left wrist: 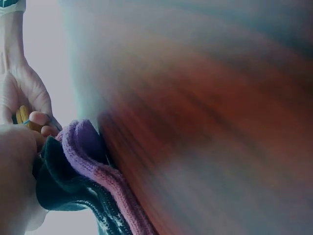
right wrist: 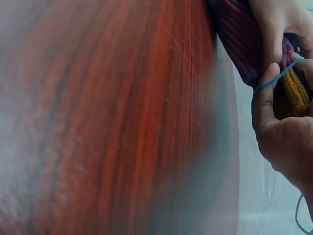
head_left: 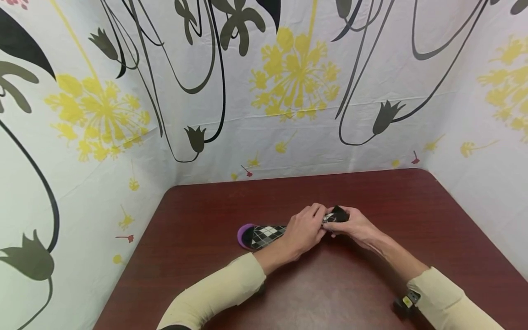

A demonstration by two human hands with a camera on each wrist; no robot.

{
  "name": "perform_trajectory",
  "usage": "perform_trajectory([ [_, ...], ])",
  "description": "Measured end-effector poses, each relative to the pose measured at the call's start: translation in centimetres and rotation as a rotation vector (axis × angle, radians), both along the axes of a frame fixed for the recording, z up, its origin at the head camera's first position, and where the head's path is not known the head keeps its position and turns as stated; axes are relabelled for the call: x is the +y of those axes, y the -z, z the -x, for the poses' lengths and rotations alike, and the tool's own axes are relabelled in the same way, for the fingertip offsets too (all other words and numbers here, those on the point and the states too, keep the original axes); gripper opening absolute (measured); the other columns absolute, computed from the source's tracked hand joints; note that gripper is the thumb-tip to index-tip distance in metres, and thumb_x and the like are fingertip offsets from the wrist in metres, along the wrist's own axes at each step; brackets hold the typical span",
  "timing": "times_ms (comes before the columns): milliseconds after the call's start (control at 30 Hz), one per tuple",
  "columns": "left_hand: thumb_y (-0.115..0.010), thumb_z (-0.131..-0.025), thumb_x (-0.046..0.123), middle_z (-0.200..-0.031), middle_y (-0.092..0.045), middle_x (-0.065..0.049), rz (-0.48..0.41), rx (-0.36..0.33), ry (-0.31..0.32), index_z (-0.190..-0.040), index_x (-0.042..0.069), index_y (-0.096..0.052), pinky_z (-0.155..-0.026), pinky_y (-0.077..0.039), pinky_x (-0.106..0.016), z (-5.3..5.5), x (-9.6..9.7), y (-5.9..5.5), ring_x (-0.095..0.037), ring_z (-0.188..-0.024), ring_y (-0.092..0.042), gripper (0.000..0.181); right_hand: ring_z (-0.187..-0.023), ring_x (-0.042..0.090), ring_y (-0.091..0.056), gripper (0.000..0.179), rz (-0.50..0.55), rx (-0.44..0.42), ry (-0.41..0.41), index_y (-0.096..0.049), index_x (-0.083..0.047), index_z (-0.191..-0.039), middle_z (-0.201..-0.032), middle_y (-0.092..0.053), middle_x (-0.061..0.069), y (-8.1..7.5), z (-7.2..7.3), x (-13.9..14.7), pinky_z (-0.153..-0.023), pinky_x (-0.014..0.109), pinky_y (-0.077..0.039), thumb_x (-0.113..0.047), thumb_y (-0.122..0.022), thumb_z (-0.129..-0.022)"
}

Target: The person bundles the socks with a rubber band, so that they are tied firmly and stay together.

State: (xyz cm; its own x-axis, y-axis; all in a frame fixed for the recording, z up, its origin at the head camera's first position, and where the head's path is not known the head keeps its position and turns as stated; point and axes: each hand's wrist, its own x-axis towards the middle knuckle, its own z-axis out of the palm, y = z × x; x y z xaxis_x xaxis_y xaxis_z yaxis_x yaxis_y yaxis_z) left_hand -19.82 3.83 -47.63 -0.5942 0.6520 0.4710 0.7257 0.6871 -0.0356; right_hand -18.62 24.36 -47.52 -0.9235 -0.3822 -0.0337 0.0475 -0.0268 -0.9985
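Observation:
A bundle of layered socks (head_left: 268, 236) lies across the far half of the table, its near-left end showing grey, black and white argyle with a purple edge (head_left: 244, 236). My left hand (head_left: 303, 229) grips the bundle around its middle. At the other end, my right hand (head_left: 356, 225) holds a thin blue rubber band (right wrist: 277, 80) stretched between its thumb and fingers. A mustard sock part (right wrist: 296, 90) shows beside the band, within the right hand. Purple and pink knit (left wrist: 88, 161) layers against black in the left wrist view. The left fingertips are partly hidden there.
The dark red-brown table (head_left: 330, 284) has rounded far corners. Behind it and at both sides hangs a white cloth (head_left: 231, 146) printed with yellow and grey flowers. A small dark device (head_left: 408, 300) is strapped at the right wrist.

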Motion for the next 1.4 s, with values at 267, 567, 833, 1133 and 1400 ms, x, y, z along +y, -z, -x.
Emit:
perform_trajectory([
  [267,-0.081,-0.09,0.018,-0.109,-0.07,0.003,-0.025,0.049,0.006,-0.116,0.014,-0.066,-0.069,-0.06,-0.028,0.4,0.1,-0.1,-0.015,-0.091,-0.069,0.03,-0.083,0.021,-0.07,0.043,-0.006,-0.043,-0.016,-0.05,0.018,-0.131,-0.11,-0.068,0.014,0.2,-0.2,0.2,-0.074,0.036,-0.063,0.001,-0.073,-0.099],
  [567,-0.085,-0.086,0.016,-0.113,-0.069,0.002,-0.093,-0.04,-0.017,-0.121,0.016,-0.063,-0.075,-0.06,-0.03,0.3,0.0,-0.3,-0.015,-0.097,-0.069,0.041,-0.082,0.022,-0.07,0.05,-0.03,-0.016,0.008,-0.046,0.02,-0.133,-0.107,-0.068,0.015,0.1,-0.4,-0.1,-0.072,0.037,-0.063,0.003,-0.074,-0.096],
  [833,-0.082,-0.093,0.016,-0.113,-0.076,0.001,-0.092,-0.038,-0.001,-0.127,0.014,-0.063,-0.075,-0.061,-0.029,0.4,0.2,-0.2,-0.016,-0.094,-0.075,0.039,-0.085,0.02,-0.07,0.049,-0.043,-0.036,0.028,-0.045,0.02,-0.135,-0.102,-0.068,0.016,-0.3,-0.4,0.1,-0.074,0.036,-0.063,-0.001,-0.071,-0.1],
  [1133,-0.083,-0.091,0.016,-0.11,-0.079,0.0,-0.193,-0.129,-0.064,-0.122,0.015,-0.064,-0.07,-0.061,-0.032,0.9,0.0,-0.2,-0.021,-0.084,-0.078,0.037,-0.087,0.02,-0.071,0.055,-0.066,-0.113,0.009,-0.043,0.019,-0.141,-0.108,-0.07,0.02,0.2,-1.0,0.4,-0.076,0.034,-0.063,-0.01,-0.071,-0.104],
  [1400,-0.084,-0.092,0.016,-0.109,-0.079,-0.001,-0.234,-0.159,-0.083,-0.122,0.015,-0.064,-0.069,-0.06,-0.03,1.3,-0.1,-0.2,-0.021,-0.084,-0.077,0.036,-0.089,0.019,-0.073,0.058,-0.043,-0.12,0.003,-0.039,0.022,-0.147,-0.121,-0.071,0.028,0.6,-1.5,0.5,-0.078,0.033,-0.063,-0.006,-0.067,-0.105],
])
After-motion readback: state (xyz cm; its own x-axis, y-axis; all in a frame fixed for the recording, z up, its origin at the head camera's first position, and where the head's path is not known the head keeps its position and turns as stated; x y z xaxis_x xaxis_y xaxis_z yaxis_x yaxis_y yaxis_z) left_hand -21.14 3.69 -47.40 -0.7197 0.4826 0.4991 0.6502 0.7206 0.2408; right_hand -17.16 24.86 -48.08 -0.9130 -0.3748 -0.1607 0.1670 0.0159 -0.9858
